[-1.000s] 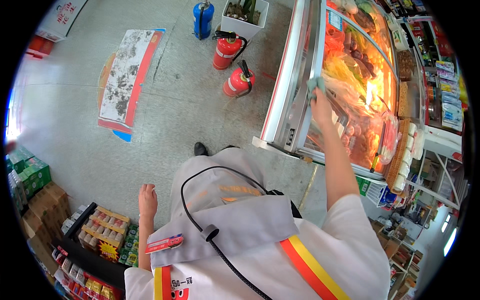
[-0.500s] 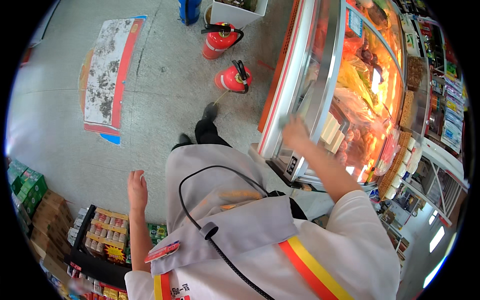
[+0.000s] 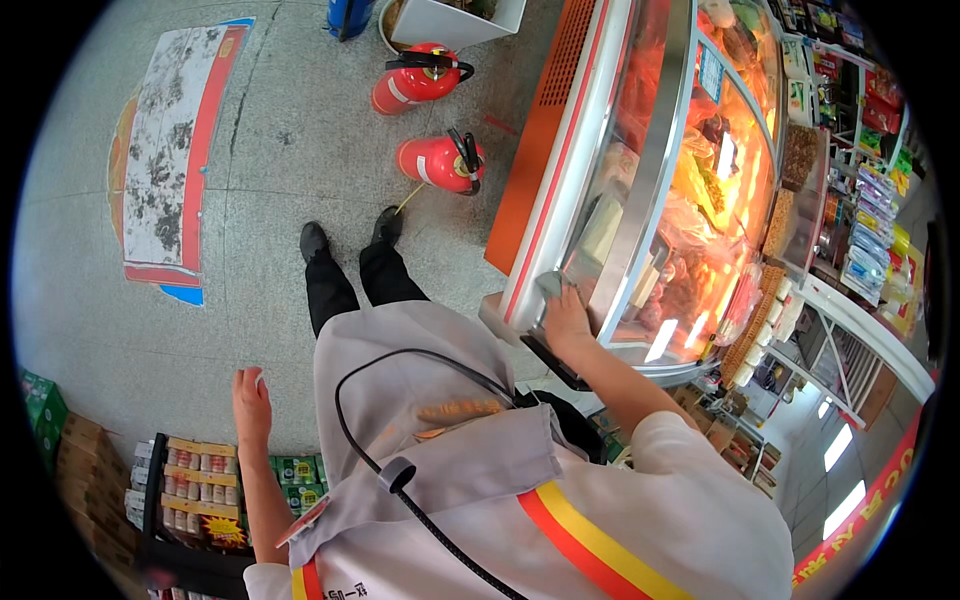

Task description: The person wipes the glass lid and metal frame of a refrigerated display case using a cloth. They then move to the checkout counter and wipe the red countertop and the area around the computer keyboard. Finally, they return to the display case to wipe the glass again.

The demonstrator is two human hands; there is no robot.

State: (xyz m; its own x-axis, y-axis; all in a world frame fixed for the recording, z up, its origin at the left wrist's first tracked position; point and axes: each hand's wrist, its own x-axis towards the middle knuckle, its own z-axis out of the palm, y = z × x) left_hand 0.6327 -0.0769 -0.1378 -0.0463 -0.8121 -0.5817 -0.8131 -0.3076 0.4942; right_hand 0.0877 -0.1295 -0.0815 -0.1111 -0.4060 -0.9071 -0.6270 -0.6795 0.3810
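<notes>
My right hand [image 3: 567,322] presses a small grey-green cloth [image 3: 550,285] against the near end of a glass-fronted display case [image 3: 640,190], on its white front ledge. Part of the cloth shows beyond the fingertips; the rest is under my palm. Behind the curved glass, bagged food [image 3: 700,190] lies under warm orange light. My left hand [image 3: 252,405] hangs at my left side, away from any object, with its fingers loosely stretched and nothing visible in it. A small pale patch shows near its fingertips.
Two red fire extinguishers [image 3: 440,163] stand on the grey floor [image 3: 270,200] left of the case, near a white planter box [image 3: 460,22]. A worn floor sticker [image 3: 165,150] lies further left. Stacked packs of cans [image 3: 200,485] and cartons [image 3: 90,455] stand at lower left.
My right hand has come nearer and down along the case's front to its near corner, cloth still in it. My feet and the view have shifted; my left hand stays low.
</notes>
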